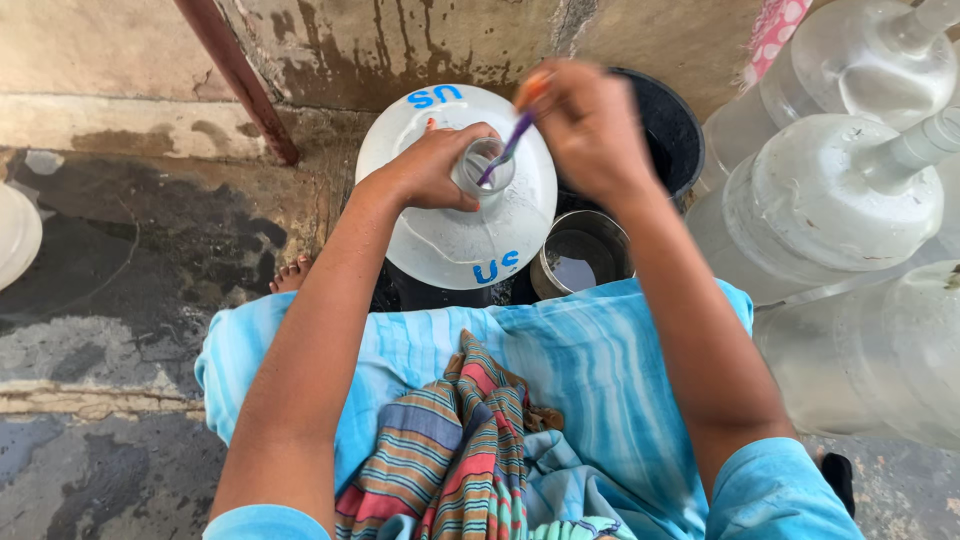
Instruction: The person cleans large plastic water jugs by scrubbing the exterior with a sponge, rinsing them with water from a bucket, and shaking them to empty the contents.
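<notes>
A large clear water jug with blue letters on its shoulder stands upright between my knees. My left hand is wrapped around its open neck. My right hand is closed on the orange end of a thin purple-handled brush, whose tip pokes down into the neck.
A small metal pot holding water sits to the jug's right, with a black bucket behind it. Several more clear jugs lie stacked at right. Wet stained concrete floor spreads left; a rusty pipe leans on the wall.
</notes>
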